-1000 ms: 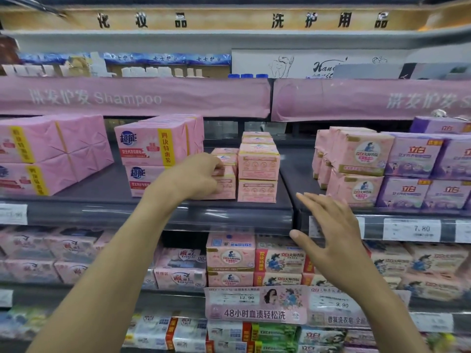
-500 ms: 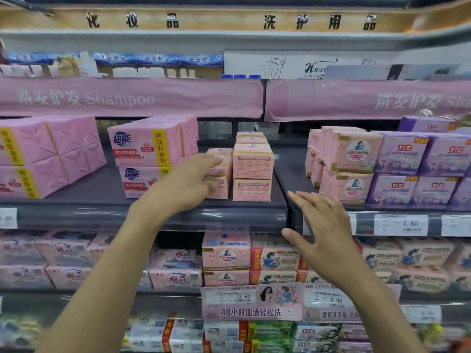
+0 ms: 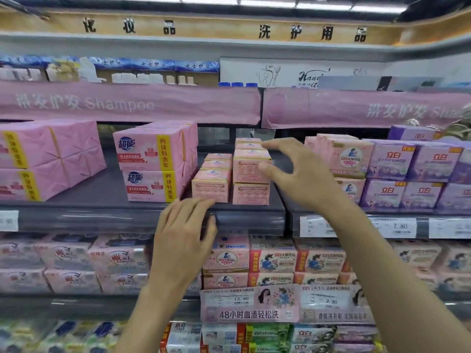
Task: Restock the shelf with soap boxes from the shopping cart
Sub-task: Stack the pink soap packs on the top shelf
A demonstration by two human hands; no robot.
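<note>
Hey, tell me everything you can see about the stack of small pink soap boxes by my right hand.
The stack is two small pink boxes high, seemingly cardboard, with more rows behind it on the dark shelf. Each front shows pale panels, too blurred to read. They stand upright and square. A lower row of like boxes stands beside it on the left. The right hand spreads round the upper box, thumb before its front, forefinger above; contact cannot be told.
</note>
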